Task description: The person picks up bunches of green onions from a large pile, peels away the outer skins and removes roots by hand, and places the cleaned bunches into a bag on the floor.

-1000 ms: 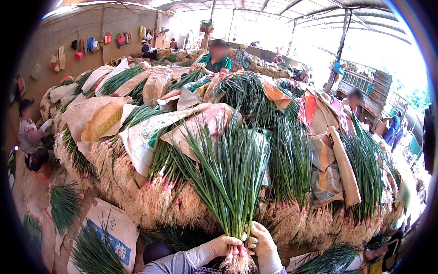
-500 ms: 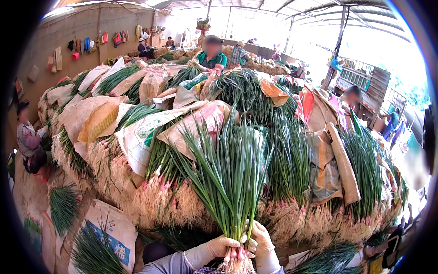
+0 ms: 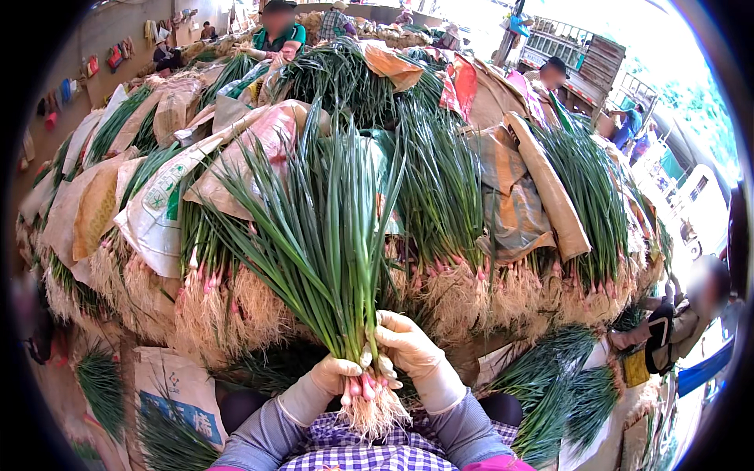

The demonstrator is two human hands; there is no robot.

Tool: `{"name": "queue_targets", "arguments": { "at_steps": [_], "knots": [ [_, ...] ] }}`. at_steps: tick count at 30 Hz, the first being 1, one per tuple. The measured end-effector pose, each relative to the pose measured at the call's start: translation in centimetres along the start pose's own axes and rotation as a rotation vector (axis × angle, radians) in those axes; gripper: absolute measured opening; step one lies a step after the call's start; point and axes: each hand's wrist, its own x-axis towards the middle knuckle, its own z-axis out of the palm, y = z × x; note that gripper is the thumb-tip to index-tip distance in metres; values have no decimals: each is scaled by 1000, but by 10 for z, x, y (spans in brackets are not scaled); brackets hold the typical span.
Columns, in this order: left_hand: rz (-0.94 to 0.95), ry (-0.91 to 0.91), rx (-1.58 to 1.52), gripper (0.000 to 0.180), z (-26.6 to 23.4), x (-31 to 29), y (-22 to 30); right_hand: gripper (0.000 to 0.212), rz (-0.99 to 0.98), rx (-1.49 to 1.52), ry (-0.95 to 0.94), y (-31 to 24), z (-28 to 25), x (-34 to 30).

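Observation:
Upright in front of me stands a bunch of spring onions (image 3: pixel 334 259), with long green leaves, pinkish-white bulbs and pale stringy roots hanging below. My left hand (image 3: pixel 334 374), in a pale glove, is closed round the left side of its base, just above the bulbs. From the right, my gloved right hand (image 3: pixel 411 347) grips the stems by the white bulbs; some of its fingers are hidden behind the bunch. Beyond my hands rises a big heap of similar onions (image 3: pixel 444 204), roots facing me.
Sacks (image 3: pixel 169 208) and a brown cloth (image 3: pixel 514 192) cover parts of the heap. Loose bunches lie on the ground at left (image 3: pixel 100 388) and right (image 3: pixel 550 377). A person (image 3: pixel 691 314) sits at the right; another in green (image 3: pixel 280 35) works behind the heap.
The view has tilted down and shifted right, so the bunch and my hands appear higher and further left. Both hands still hold the bunch, and more of its bulbs and roots show.

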Motion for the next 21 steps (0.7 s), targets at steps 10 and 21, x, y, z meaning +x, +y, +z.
{"name": "queue_targets", "arguments": {
  "at_steps": [10,21],
  "knots": [
    [211,119,447,19,27,14,40,23,-373,-1799,905,-53,-97,36],
    [152,303,110,29,16,15,23,30,-268,-1716,849,-171,-143,38]
  ]
}}
